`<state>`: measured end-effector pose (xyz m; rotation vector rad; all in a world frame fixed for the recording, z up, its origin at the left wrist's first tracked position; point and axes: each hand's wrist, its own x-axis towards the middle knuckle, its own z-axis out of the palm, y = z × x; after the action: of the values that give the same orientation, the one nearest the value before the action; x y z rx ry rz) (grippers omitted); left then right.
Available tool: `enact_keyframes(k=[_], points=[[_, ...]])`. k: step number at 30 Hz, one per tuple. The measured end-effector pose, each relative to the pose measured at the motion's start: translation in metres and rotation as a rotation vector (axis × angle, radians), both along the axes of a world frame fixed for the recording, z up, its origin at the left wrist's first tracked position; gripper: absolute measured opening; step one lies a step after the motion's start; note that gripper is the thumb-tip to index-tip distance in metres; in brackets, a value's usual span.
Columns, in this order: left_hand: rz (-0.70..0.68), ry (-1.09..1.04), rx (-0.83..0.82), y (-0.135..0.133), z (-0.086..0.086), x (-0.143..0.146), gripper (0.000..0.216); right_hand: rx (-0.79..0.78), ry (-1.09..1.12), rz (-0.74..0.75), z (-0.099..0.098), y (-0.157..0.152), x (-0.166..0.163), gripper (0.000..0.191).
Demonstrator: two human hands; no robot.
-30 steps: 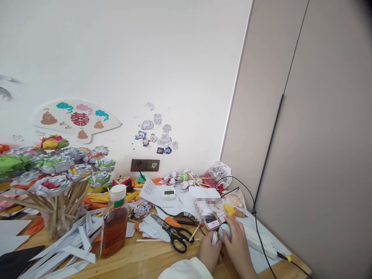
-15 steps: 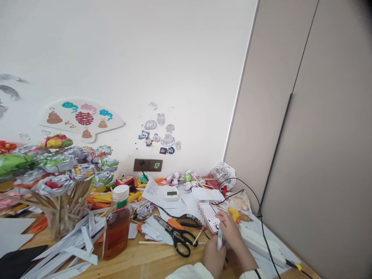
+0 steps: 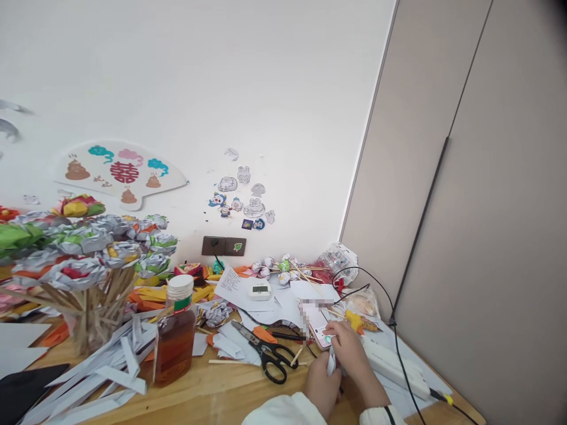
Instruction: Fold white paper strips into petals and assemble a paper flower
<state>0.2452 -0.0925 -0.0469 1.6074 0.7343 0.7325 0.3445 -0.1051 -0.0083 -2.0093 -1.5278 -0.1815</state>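
Observation:
My left hand is closed around a folded white paper strip, whose upper end sticks up past the thumb. Just beside it, my right hand reaches over a pink-edged phone with a finger at the lower part of its lit screen. The other fingers of that hand are partly hidden. Black-handled scissors lie with their blades apart, left of the phone. A white digital timer rests on paper sheets behind it.
A bottle of amber liquid stands left of the scissors, near a pile of paper strips. Paper flowers on sticks fill a clear container at left. A white power strip and black cable lie at right.
My right finger has shifted slightly left over the phone, and green now shows on its lower screen. My left hand keeps the paper strip. The whole view has moved slightly.

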Motion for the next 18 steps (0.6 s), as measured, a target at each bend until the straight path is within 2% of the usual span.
enact_keyframes(k=[7, 12, 18], points=[[0.018, -0.007, 0.023, -0.0002, 0.0001, 0.0001, 0.011, 0.065, 0.018, 0.005, -0.0009, -0.0001, 0.0007, 0.033], [0.003, 0.025, -0.009, -0.0001, 0.0009, -0.0012, 0.016, 0.062, 0.052, -0.014, -0.0023, 0.0007, 0.0024, 0.035], [0.026, -0.034, 0.051, -0.0003, 0.0027, -0.0045, 0.013, 0.056, 0.054, 0.007, -0.0014, -0.0004, 0.0015, 0.033]])
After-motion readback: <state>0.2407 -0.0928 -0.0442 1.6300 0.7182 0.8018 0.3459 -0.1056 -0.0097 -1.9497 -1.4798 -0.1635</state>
